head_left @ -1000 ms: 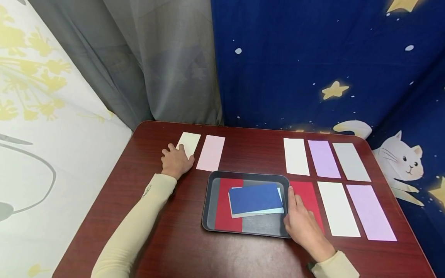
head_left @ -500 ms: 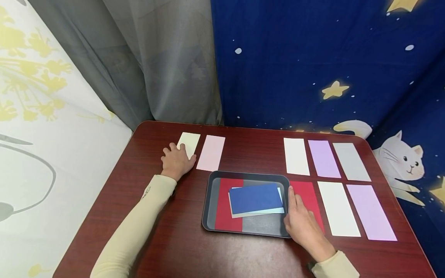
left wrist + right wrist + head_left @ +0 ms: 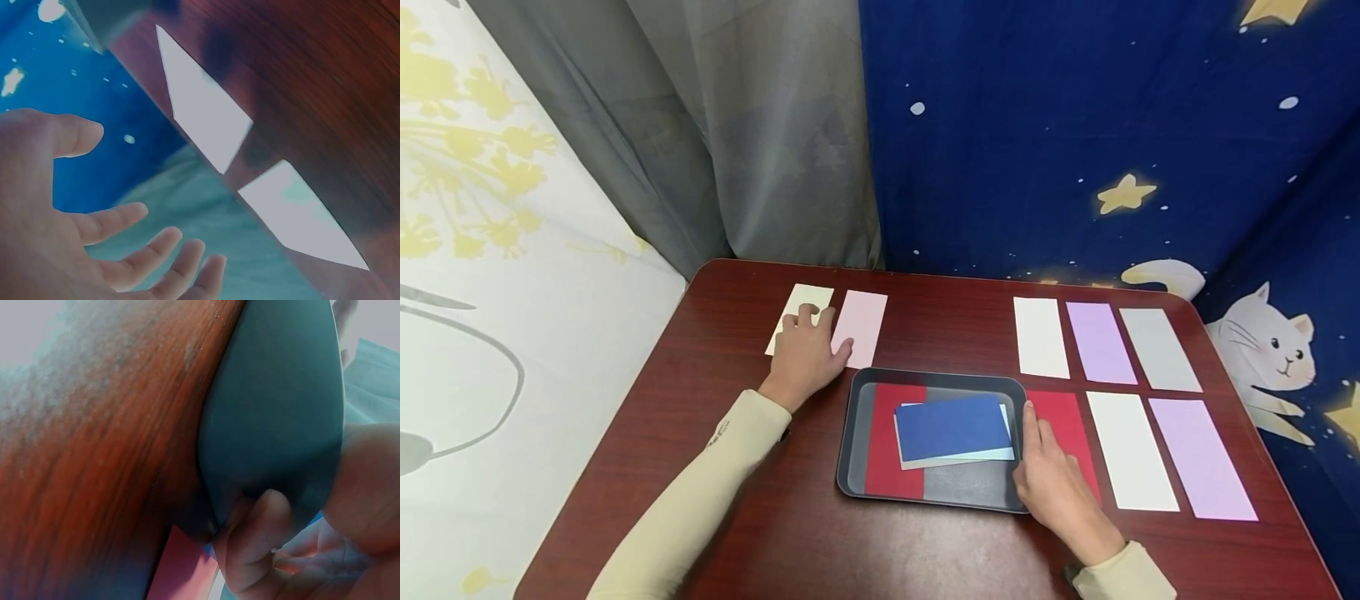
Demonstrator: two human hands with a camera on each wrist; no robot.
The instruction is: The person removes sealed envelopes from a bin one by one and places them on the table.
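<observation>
My left hand [image 3: 808, 354] is over a cream card [image 3: 803, 295] and a pink card [image 3: 868, 312] at the table's far left. In the left wrist view its fingers and thumb are spread, with nothing between them; two pale cards [image 3: 203, 106] lie beyond. My right hand [image 3: 1054, 483] grips the right rim of a dark grey tray [image 3: 857, 454]. The right wrist view shows a bent finger against the outer wall of the tray [image 3: 275, 394]. Inside the tray, a blue card [image 3: 953, 427] tops a loose pile of pale cards, which overlaps a red card [image 3: 887, 467].
To the right lie white cards [image 3: 1041, 337], lilac cards [image 3: 1101, 342] and a grey card [image 3: 1160, 348] in two rows. A red card [image 3: 1063, 425] is partly under my right hand. Curtains hang behind the brown table [image 3: 820, 533].
My left hand has come off the cream card's near part and shifted right, now partly overlapping the pink card. The right hand and tray keep their place.
</observation>
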